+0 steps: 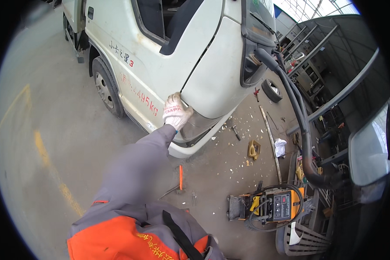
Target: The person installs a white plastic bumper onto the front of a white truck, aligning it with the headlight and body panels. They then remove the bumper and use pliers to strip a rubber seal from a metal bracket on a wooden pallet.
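Observation:
My left hand, in a white knit glove with red print, rests against the lower front corner of a white truck cab. Its fingers lie along the panel by the door seam, and the thumb stands apart toward the front. Just below the hand is the corner lamp area, with a dark gap above the white bumper. The grey sleeve of my left arm reaches up from the lower left. My right hand does not show.
A hammer with an orange handle lies on the floor beneath the bumper. To the right are a yellow-black machine with cables, a long pole, a yellow part, white chips and a tyre. A mirror arm juts out.

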